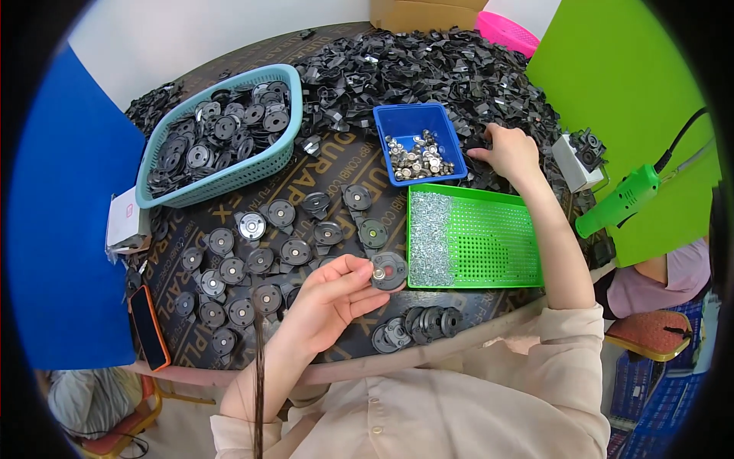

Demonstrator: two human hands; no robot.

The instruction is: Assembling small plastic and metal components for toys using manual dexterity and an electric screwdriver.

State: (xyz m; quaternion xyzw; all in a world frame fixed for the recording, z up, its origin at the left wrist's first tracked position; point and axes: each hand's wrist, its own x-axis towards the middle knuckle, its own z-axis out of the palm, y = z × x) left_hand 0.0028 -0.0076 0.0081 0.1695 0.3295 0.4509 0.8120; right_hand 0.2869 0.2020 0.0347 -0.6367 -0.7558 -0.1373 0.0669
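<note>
Black disc [397, 268] pinched in the left hand [327, 300], right hand [512, 155] by a dark heap [428, 69].
Thumb and fingers [370, 304] close on it above the table [329, 164]; leaning discs [430, 324] sit at its 5 o'clock, a green tray [497, 256] at 2, a blue bin [409, 121] at 12. Toward 1, the right hand is half curled; any hold, I can't tell.

Dark table [325, 183]; on it a teal basket [237, 181], blue bin [401, 121], green tray [501, 256], phone [149, 329], black discs [295, 251]; heaped black pieces [428, 69].
</note>
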